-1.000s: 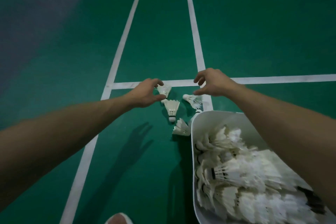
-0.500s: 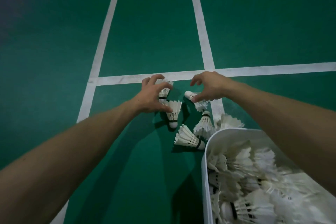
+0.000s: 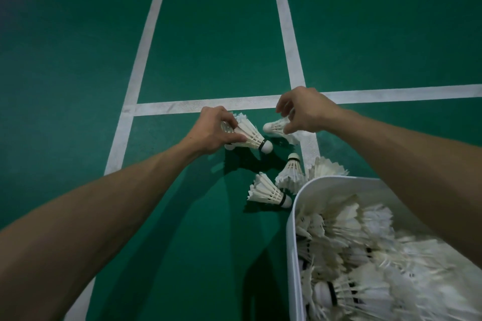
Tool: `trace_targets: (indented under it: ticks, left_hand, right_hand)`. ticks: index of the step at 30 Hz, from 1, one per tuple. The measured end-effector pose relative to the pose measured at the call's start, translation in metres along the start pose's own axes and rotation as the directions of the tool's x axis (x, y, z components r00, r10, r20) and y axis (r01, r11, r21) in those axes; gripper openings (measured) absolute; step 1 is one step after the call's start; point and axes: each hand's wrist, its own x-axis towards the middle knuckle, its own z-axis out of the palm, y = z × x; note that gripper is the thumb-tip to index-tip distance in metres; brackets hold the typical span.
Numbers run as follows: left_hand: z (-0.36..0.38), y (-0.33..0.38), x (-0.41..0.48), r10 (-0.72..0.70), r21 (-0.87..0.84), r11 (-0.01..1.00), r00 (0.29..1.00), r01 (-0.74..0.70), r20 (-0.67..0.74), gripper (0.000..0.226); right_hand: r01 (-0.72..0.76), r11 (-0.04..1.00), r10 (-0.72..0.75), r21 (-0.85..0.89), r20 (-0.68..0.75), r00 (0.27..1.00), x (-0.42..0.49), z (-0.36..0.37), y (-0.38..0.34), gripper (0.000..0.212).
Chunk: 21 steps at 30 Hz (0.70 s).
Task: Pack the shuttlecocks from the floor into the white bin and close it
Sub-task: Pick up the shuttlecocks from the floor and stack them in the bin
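Left hand point(image 3: 214, 131) clamped round a shuttlecock point(image 3: 250, 135), cork toward 4 o'clock. Right hand point(image 3: 305, 112) pinches a second shuttlecock point(image 3: 276, 126), cork toward 9 o'clock. Three loose shuttlecocks point(image 3: 266, 190) lie on the floor point(image 3: 208, 34) at 11 o'clock of the white bin point(image 3: 290, 229), which is heaped full.

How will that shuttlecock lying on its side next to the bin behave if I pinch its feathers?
The shuttlecock probably lifts almost effortlessly, being mostly thin feathers. The splayed skirt looks fragile; a hard pinch may bend it. Cone-shaped and sideways, it would likely curve if nudged.
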Motion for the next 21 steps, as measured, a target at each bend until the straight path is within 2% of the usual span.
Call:
trace_targets:
  ticks: [7,11,15,18,21]
  left_hand:
    - [-0.023,0.045,-0.025,0.077,-0.004,0.997,0.996,-0.077,-0.052,0.021]
    - [-0.041,0.085,-0.047,0.098,-0.05,0.994,0.993,-0.102,-0.064,0.019]
    - [-0.063,0.14,-0.075,0.186,-0.021,0.982,0.977,-0.189,-0.103,0.019]
    - [-0.079,0.191,-0.097,0.24,0.001,0.97,0.964,-0.242,-0.113,0.021]
    - [-0.082,0.232,-0.12,0.252,-0.047,0.965,0.961,-0.259,-0.113,0.023]
  right_hand:
    - [0.041,0.992,-0.02,0.12,-0.177,0.984,-0.052,-0.033,0.004,0.05]
    - [0.051,0.969,0.019,0.241,-0.277,0.961,-0.097,-0.058,0.006,0.047]
    - [0.105,0.946,0.02,0.308,-0.379,0.925,-0.153,-0.08,0.007,0.044]
    - [0.144,0.901,0.064,0.408,-0.454,0.888,-0.196,-0.095,0.012,0.042]
    - [0.197,0.84,0.107,0.506,-0.51,0.854,-0.234,-0.106,0.02,0.039]
